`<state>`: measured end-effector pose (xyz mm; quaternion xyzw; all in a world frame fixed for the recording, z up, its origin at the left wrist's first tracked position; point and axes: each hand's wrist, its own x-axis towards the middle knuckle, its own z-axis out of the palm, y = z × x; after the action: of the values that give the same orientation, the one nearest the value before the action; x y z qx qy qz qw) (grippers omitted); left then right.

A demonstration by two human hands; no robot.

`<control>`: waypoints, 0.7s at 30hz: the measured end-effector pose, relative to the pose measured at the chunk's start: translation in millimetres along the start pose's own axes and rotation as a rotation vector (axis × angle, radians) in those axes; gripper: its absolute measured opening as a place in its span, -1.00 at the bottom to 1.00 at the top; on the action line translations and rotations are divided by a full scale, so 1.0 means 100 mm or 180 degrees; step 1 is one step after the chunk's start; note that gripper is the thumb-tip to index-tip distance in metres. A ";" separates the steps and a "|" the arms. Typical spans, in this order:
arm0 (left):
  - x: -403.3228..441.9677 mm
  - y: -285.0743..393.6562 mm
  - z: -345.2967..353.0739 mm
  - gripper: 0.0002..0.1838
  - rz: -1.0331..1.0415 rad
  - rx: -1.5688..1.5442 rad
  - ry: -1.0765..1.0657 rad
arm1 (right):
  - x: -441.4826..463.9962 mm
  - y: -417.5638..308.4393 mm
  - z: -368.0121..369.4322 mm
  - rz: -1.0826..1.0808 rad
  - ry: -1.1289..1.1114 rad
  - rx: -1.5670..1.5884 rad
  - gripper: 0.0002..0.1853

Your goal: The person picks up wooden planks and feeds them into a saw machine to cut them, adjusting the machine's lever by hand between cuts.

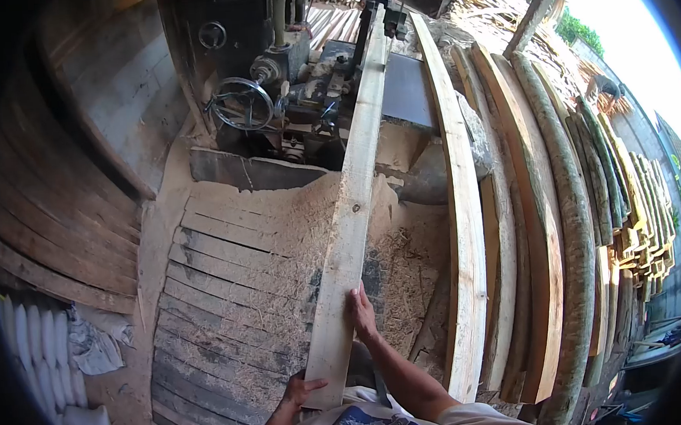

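the left hand (300, 388) is clamped on the near end of the long plank (353, 204), its thumb across the top face. farther up, the right hand (364, 315) lies against the plank's right edge; its fingers are partly hidden, so i cannot tell whether they close around it. the plank runs forward from both hands to the machine (287, 84) ahead of them. sawdust (283, 285) covers the slatted floor left of the right hand, and another board (466, 260) stretches along its right.
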<state>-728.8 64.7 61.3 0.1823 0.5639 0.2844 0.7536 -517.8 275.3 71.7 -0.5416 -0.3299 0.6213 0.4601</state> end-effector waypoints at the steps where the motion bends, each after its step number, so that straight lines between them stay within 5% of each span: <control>1: 0.10 0.22 0.07 -0.39 0.0065 -0.0023 0.0056 | 0.15 -0.08 -0.04 0.0037 -0.0050 0.0074 -0.27; 5: 0.84 1.24 0.44 -0.41 -0.0023 -0.0082 -0.0086 | 0.83 -0.18 -0.34 -0.0191 -0.0026 -0.0649 -0.22; 6: 1.01 1.46 0.51 -0.42 -0.0166 -0.0118 -0.0130 | 0.84 -0.44 -0.40 0.0468 -0.0144 -0.0601 -0.16; 10: 1.76 2.42 0.86 -0.40 0.0209 -0.0091 -0.0214 | 1.09 -0.85 -0.65 0.1003 -0.0518 -0.1038 -0.12; 14: 2.70 3.21 1.06 -0.40 0.0074 -0.0226 -0.0426 | 1.48 -1.16 -0.87 -0.0049 -0.0889 -0.1979 -0.22; 17: 3.27 4.13 1.36 -0.39 -0.0098 -0.0056 -0.0245 | 1.99 -1.50 -0.88 0.0242 -0.0910 -0.2074 -0.27; 21: 4.30 4.92 1.57 -0.42 -0.0016 -0.0222 -0.0420 | 2.95 -1.68 -0.69 -0.0358 0.0200 -0.2088 -0.54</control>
<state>-602.2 724.3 80.5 0.1728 0.5032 0.2894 0.7957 -411.5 604.2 102.0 -0.6608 -0.5273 0.4386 0.3048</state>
